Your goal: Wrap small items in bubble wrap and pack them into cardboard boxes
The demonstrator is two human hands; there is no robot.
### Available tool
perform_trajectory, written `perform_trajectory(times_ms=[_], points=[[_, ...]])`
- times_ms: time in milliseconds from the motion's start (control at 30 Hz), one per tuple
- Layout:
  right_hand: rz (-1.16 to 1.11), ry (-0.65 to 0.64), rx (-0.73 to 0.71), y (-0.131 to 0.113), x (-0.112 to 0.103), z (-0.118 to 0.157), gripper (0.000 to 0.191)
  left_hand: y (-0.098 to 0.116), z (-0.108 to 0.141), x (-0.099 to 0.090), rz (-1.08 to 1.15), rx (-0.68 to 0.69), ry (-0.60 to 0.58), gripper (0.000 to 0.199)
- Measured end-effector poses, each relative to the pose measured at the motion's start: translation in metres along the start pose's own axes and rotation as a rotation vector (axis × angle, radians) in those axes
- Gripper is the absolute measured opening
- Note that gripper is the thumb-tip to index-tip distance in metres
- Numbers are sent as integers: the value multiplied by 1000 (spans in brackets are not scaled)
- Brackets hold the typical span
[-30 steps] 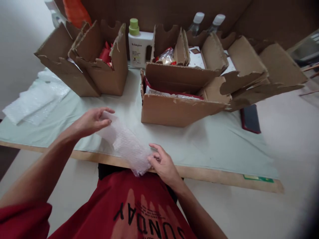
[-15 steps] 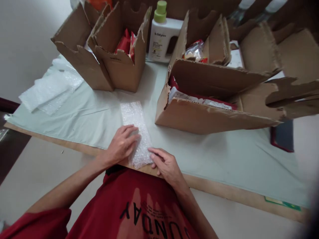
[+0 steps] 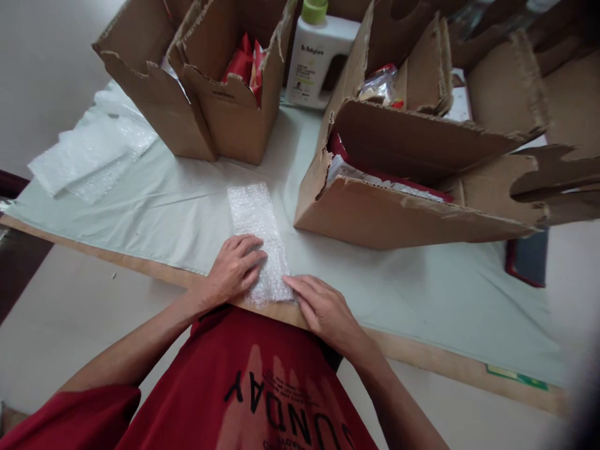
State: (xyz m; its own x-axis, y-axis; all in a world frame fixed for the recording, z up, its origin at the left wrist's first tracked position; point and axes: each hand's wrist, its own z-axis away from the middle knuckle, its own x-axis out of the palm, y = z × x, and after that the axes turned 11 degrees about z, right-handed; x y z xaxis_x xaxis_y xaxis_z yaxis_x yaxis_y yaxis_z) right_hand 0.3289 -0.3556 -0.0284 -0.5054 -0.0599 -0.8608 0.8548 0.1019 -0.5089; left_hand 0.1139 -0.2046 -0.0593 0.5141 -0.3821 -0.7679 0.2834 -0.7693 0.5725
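A strip of bubble wrap (image 3: 257,215) lies flat at the front edge of the cloth-covered table, right before me. My left hand (image 3: 234,265) rests on its left side, fingers lying over it a little apart. At the strip's lower right corner is my right hand (image 3: 323,306), its fingers stretched out and the fingertips touching the edge. The thumb of that hand sits below the fingers, near the corner. Neither hand is wrapped round anything.
More bubble wrap sheets (image 3: 89,150) lie at the left. Behind stand cut cardboard boxes (image 3: 239,128) with red packets (image 3: 244,62), a white detergent bottle (image 3: 314,62), and a larger box (image 3: 398,215) at the right. A dark flat object (image 3: 529,259) lies beyond it.
My right hand has shifted slightly right and its fingers have straightened along the wrap's corner. The wrap's near end lies flatter and squarer. My left hand has stayed on the wrap.
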Motion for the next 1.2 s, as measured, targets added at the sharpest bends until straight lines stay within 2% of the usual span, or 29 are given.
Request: perform_trajectory(times_ms=[67,133,233,367,433,533,633,733,833,900,933,1067,1200], points=[[288,98,-89,4,6,-7,48,0,0,2,4,-7,6,26],[447,208,-198,6,12,-13,39,-1,0,3,4,-7,12,26],[458,298,-332,9,14,-19,31,-3,1,3,10,-1,10,26],[429,297,-379,8,12,-23,29,-6,1,1,19,12,-7,27],[343,284,-382,6,12,-26,26,-7,1,1,18,16,-19,28],[47,259,-282,3,14,-34,21,-9,-1,2,34,15,-29,30],[-228,244,-54,-3,17,-42,19,-11,-2,-3,148,-4,-26,27],[-314,234,138,-9,19,-48,19,-5,1,-17,393,-87,41,29],[-327,218,226,-12,22,-53,20,10,9,-29,542,-194,95,47],[-318,216,263,-12,23,-56,20,18,13,-27,484,-244,143,62],[-307,215,279,-12,24,-58,21,21,15,-23,425,-271,185,62],[-223,202,313,-11,29,-65,27,21,15,2,177,-353,333,35],[-129,250,295,-10,30,-64,31,19,13,11,-16,-307,307,35]])
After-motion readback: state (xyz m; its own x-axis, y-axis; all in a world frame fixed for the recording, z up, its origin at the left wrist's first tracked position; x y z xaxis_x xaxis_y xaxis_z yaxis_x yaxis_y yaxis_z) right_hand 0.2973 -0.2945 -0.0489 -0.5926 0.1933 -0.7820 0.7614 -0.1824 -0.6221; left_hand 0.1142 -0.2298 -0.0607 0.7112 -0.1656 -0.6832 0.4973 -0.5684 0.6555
